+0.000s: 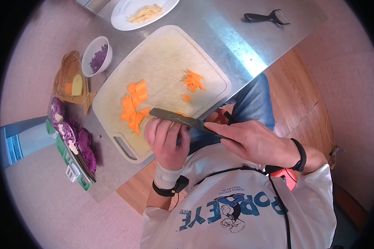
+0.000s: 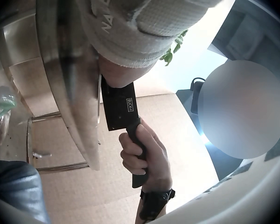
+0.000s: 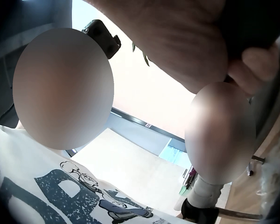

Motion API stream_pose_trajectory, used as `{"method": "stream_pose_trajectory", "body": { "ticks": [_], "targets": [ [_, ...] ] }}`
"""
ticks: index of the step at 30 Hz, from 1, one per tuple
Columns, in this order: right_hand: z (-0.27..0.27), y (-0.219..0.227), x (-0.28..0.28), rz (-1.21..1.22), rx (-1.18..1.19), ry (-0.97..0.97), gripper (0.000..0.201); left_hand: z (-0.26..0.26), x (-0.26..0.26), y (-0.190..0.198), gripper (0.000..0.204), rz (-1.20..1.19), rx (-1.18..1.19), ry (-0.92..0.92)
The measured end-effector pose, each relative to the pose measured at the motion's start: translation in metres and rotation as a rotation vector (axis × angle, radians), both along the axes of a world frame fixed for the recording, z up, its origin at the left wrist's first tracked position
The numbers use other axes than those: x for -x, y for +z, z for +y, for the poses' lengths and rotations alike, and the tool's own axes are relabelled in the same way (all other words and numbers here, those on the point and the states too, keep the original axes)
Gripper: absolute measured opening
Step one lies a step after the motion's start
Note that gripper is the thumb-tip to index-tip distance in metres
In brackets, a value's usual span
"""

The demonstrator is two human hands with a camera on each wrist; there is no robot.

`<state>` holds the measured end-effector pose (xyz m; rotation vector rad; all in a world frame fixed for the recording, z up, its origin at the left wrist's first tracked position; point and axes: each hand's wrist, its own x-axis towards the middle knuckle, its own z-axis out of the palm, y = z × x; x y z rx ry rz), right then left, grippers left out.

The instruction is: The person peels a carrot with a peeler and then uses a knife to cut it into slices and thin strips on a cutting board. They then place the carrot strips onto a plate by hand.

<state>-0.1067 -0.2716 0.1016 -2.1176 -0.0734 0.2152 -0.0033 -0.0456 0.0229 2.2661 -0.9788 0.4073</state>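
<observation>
My right hand (image 1: 255,139) grips the black handle of a dark, broad-bladed cleaver (image 1: 170,116), and the left wrist view shows its fingers wrapped round that handle. The cleaver's blade (image 2: 117,109) lies across the near side of the white cutting board (image 1: 162,54). Against the blade is my left hand (image 1: 166,139), fingers bent down over the board; what lies under them is hidden. Thin orange carrot strips (image 1: 183,114) show just beyond the blade. Larger carrot chunks (image 1: 135,103) lie left of it, and a small heap of carrot sticks (image 1: 193,81) sits farther right.
Beyond the board stand a white plate (image 1: 120,20) of pale yellow strips and a white bowl (image 1: 87,62) of shredded purple cabbage. A wicker basket (image 1: 64,74), cut cabbage (image 1: 64,128) and a green slicer (image 1: 64,151) are at left. A black peeler (image 1: 264,17) lies far right.
</observation>
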Motion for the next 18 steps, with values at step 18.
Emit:
{"method": "stream_pose_trajectory", "body": {
  "ticks": [18],
  "targets": [
    [0.003, -0.018, -0.009, -0.066, -0.033, -0.126, 0.047, -0.005, -0.001, 0.009, 0.024, 0.012, 0.013, -0.009]
  ]
}}
